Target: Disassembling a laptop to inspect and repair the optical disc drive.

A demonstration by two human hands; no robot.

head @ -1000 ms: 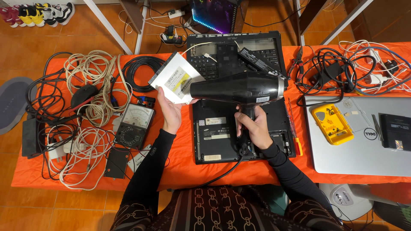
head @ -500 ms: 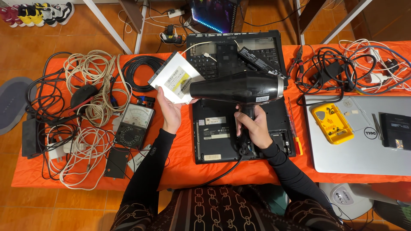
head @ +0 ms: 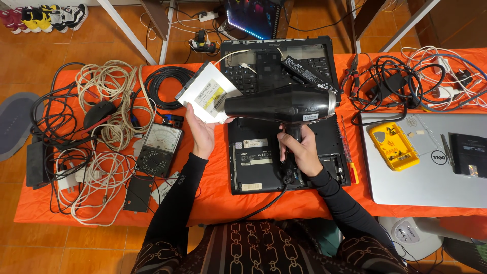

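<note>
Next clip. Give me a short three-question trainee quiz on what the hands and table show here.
1. True or false: the right hand grips the black hair dryer by its handle.
2. What does the left hand hold? A) analog multimeter B) flat silver optical drive C) red screwdriver
3. Which way does the dryer's nozzle point?

Key
1. True.
2. B: the optical drive; the analog multimeter lies on the orange table.
3. Toward the optical drive, on the person's left.

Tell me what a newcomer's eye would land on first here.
First, the black hair dryer at centre, gripped by the right hand and aimed at the silver optical drive in the left hand. Beneath lies an opened black laptop on the orange table; tangled cables fill the left.
</note>
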